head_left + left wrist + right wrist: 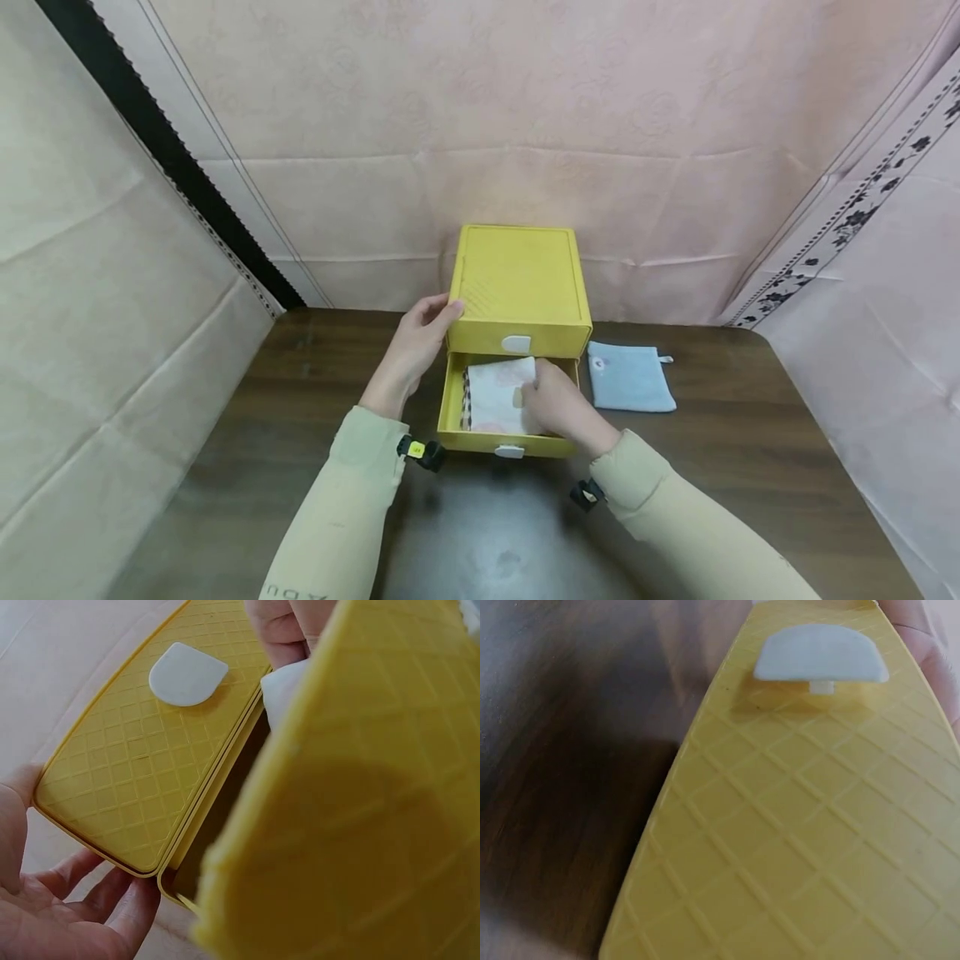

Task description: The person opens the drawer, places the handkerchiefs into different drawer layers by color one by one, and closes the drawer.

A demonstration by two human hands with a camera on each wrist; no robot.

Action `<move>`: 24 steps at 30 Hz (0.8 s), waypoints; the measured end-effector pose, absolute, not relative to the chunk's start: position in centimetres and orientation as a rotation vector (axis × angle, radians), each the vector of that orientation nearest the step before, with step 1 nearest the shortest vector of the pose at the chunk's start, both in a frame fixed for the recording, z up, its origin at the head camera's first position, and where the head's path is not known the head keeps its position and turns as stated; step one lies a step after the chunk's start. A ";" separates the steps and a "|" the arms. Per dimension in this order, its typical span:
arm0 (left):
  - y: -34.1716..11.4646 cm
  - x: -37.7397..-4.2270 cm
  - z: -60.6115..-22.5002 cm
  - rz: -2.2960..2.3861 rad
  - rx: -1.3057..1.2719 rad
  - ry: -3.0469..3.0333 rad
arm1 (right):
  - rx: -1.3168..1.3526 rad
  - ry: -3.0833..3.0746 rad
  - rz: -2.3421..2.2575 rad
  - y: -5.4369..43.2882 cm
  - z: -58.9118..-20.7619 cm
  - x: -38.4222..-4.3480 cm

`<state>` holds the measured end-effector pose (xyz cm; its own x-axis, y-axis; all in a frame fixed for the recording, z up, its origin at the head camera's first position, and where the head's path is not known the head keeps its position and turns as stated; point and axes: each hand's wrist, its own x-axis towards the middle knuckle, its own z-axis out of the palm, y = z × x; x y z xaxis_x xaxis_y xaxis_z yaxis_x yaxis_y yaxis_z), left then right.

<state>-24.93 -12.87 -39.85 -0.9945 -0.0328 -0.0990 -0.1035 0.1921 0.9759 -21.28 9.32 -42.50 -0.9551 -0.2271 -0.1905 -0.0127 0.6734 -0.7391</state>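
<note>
A small yellow drawer box (521, 275) stands on the table, its lower drawer (450, 400) pulled out. My left hand (416, 346) rests against the box's left side, thumb at the upper front corner; its fingers (112, 900) lie along the side wall in the left wrist view. Inside the drawer lies a folded white cloth (495, 392) with faint pink patches, beside a dark-patterned edge at its left. My right hand (558, 400) reaches into the drawer and pinches the white cloth at its right side; the fingertips are partly hidden. The right wrist view shows mostly the drawer front (802, 810).
A folded light blue cloth (630, 379) with a small loop lies on the table right of the box. White pull tabs (516, 343) stick out from the drawer fronts. A pale fabric backdrop (525, 192) hangs close behind the box. The brown table (330, 475) extends around it.
</note>
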 end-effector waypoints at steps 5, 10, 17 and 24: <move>-12.8 -25.0 -39.8 1.953 -0.134 2.385 | -0.208 2.620 -1.037 9.4 -42.2 -21.2; -13.0 -24.9 -39.7 1.954 -0.136 2.387 | -0.256 2.674 -0.944 9.5 -41.3 -20.5; -13.0 -24.9 -39.8 1.958 -0.150 2.363 | -0.278 2.758 -0.899 10.2 -40.0 -19.0; -12.9 -25.0 -39.9 1.976 -0.134 2.372 | -0.351 2.717 -1.045 12.0 -39.1 -18.1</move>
<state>-25.03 -12.91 -39.88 -0.9949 -0.0337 -0.0947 -0.0992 0.1792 0.9788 -18.10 12.03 -39.09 -0.9497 -0.2938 -0.1086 -0.1452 0.7203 -0.6782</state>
